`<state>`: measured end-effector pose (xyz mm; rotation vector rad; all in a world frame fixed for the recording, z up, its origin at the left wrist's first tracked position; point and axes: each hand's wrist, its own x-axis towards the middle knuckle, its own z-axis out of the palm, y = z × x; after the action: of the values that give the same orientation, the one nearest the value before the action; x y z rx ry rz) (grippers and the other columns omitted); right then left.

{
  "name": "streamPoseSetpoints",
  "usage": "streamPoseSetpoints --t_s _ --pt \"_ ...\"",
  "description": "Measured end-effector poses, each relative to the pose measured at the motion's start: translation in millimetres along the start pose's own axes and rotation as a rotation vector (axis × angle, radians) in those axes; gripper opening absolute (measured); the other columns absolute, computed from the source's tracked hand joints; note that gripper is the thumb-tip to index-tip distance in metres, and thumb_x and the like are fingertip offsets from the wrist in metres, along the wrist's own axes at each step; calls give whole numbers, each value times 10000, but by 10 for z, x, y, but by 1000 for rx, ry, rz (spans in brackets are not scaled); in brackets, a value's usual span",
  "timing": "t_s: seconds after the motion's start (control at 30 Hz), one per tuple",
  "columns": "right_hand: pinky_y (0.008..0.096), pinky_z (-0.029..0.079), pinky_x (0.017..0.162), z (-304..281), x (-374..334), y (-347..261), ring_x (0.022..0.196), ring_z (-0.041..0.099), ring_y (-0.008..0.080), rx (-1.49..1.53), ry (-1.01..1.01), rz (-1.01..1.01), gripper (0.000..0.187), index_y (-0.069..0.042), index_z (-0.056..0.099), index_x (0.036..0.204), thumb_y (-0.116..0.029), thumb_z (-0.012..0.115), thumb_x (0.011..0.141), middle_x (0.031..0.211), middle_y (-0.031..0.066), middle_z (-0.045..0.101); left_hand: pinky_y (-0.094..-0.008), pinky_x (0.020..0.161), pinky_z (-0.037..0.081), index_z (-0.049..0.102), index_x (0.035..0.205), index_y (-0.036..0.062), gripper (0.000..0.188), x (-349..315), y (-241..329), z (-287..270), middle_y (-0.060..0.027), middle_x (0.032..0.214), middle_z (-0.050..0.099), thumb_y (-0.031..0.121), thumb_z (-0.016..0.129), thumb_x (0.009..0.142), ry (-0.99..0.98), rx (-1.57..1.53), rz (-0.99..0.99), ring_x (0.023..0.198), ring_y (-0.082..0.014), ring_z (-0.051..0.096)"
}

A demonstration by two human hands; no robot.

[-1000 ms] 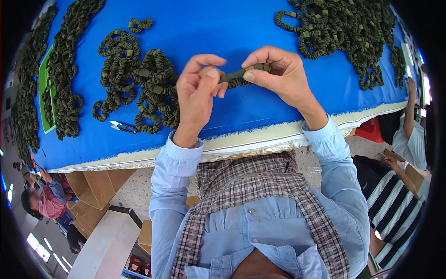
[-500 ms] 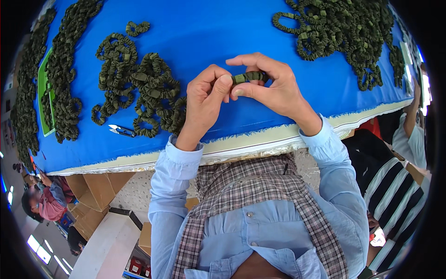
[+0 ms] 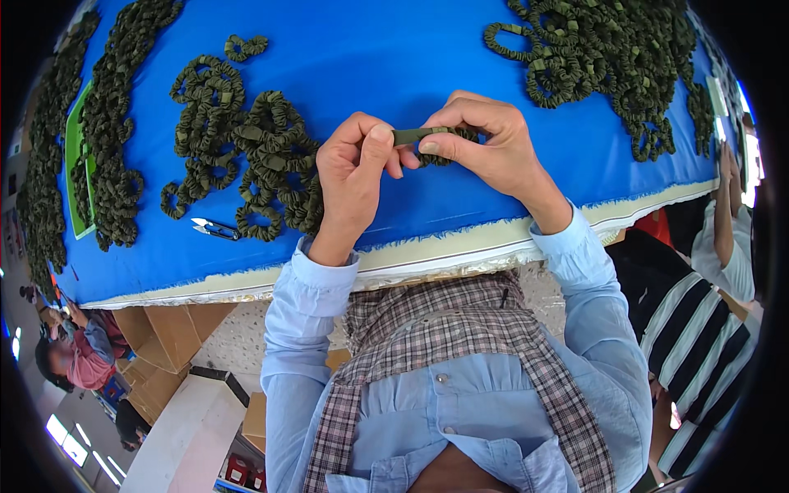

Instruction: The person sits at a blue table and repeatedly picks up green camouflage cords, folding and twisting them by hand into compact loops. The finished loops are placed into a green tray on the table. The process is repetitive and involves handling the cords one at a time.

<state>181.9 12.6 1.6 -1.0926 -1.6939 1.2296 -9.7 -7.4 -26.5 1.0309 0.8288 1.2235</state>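
Observation:
A dark green scrunchie (image 3: pixel 413 135) is stretched between my two hands above the blue tabletop. My left hand (image 3: pixel 359 164) pinches one end, so a smooth, flat stretch of its fabric shows. At the other end, my right hand (image 3: pixel 486 148) grips the gathered part between thumb and fingers; some of the loop is hidden behind them. Just left of my left hand lies a heap of matching scrunchies (image 3: pixel 275 156), close to my wrist. Small thread snips (image 3: pixel 215 229) rest on the table beside that heap.
A large pile of scrunchies (image 3: pixel 608 57) covers the back right of the blue table (image 3: pixel 370 49). More rows (image 3: pixel 111 131) lie at far left around a green tray (image 3: pixel 76 164). Cardboard boxes (image 3: pixel 168 337) stand below the front edge. Other people sit at both sides.
My left hand has shifted slightly left, pulling the scrunchie's fabric straighter and smoother. My right fingers have curled in closer around its gathered end.

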Motion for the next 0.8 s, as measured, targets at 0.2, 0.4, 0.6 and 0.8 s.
streamPoseSetpoints --t_s 0.2,0.4,0.6,0.8 --pt "227 474 687 61 -2 5 773 560 82 187 -62 99 353 5 602 1147 -27 710 813 867 27 595 -248 627 467 562 858 29 250 13 -46 11 -32 639 544 244 533 982 28 -101 -42 663 -133 592" --pt "219 469 699 153 26 43 833 542 63 315 17 11 403 -22 555 1182 -44 715 813 927 22 585 -260 657 494 559 919 31 207 42 -81 -23 -49 715 575 227 533 982 91 -213 -106 736 -149 619" --pt "199 439 649 110 -7 122 689 506 52 224 17 294 233 -9 625 938 -219 701 872 791 5 604 -287 694 544 556 1023 22 188 58 19 44 -72 836 612 202 521 984 179 -318 -132 797 -175 630" --pt "197 369 541 146 -22 28 623 446 21 342 -115 268 265 -18 629 850 -270 708 867 741 -11 622 -249 583 520 582 1079 -3 208 64 23 8 -67 834 634 163 577 953 -16 -28 -90 718 -129 620"
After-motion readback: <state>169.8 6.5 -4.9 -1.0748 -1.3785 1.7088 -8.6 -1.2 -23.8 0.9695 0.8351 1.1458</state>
